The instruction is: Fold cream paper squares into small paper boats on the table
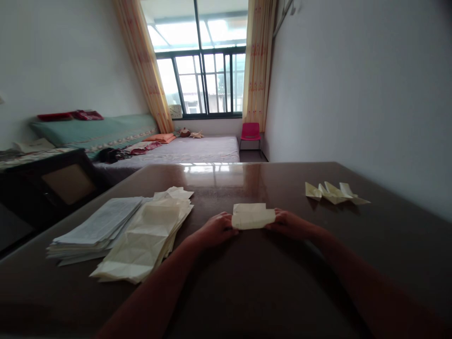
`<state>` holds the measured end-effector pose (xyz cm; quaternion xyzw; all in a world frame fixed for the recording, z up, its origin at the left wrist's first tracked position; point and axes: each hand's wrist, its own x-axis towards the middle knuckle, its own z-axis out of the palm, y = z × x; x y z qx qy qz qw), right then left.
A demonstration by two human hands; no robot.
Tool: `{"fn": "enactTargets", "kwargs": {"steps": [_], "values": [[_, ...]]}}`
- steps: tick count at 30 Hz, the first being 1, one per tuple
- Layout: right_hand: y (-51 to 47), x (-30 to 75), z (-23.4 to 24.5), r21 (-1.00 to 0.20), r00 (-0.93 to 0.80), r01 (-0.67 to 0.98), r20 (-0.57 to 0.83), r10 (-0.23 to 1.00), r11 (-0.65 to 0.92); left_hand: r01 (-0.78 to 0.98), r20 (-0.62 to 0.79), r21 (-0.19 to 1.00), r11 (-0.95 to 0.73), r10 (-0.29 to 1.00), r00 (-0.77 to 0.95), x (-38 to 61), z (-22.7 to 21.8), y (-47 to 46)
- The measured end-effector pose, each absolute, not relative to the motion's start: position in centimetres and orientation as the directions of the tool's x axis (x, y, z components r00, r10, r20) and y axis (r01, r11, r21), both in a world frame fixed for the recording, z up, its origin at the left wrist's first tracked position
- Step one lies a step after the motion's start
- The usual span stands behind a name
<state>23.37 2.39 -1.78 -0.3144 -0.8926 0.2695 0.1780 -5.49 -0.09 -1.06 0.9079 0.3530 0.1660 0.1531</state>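
Note:
Between my two hands is a small folded sheet of cream paper (253, 219), held low over the brown table (254, 282). A narrower flap of it sticks up along the far side. My left hand (221, 227) grips its left end, with the fingers curled around the edge. At the right end my right hand (285, 225) pinches the paper, its fingertips partly hidden. Off to the right lies a zigzag folded cream paper piece (334, 193), standing in several peaks and apart from both hands.
On the table's left side are a pile of creased cream sheets (141, 240) and a stack of whitish papers (100, 221). Beyond the table stand a bed (212, 148) and a pink chair (250, 132). A dark cabinet (56, 183) is at left, a wall (353, 94) at right.

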Motion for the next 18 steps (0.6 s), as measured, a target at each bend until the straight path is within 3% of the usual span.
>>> {"fn": "enactTargets", "kwargs": {"steps": [5, 9, 13, 18], "values": [[3.2, 23.1, -3.0, -0.739, -0.586, 0.510, 0.075, 0.807, 0.440, 0.673, 0.148, 0.585, -0.453, 0.876, 0.460, -5.1, -2.4, 1.1], [3.6, 22.0, -3.6, -0.699, -0.320, 0.644, 0.123, 0.939, 0.311, 0.740, 0.161, 0.602, -0.300, 0.953, 0.255, -4.2, -3.0, 1.6], [3.4, 21.2, -3.3, -0.583, -0.275, 0.756, 0.130, 0.953, 0.298, 0.800, 0.165, 0.527, -0.288, 0.957, 0.236, -3.5, -3.1, 1.8], [2.6, 20.7, -2.9, -0.387, -0.314, 0.863, 0.093, 0.945, 0.324, 0.890, 0.193, 0.297, -0.347, 0.934, 0.300, -2.7, -3.2, 1.2]]}}
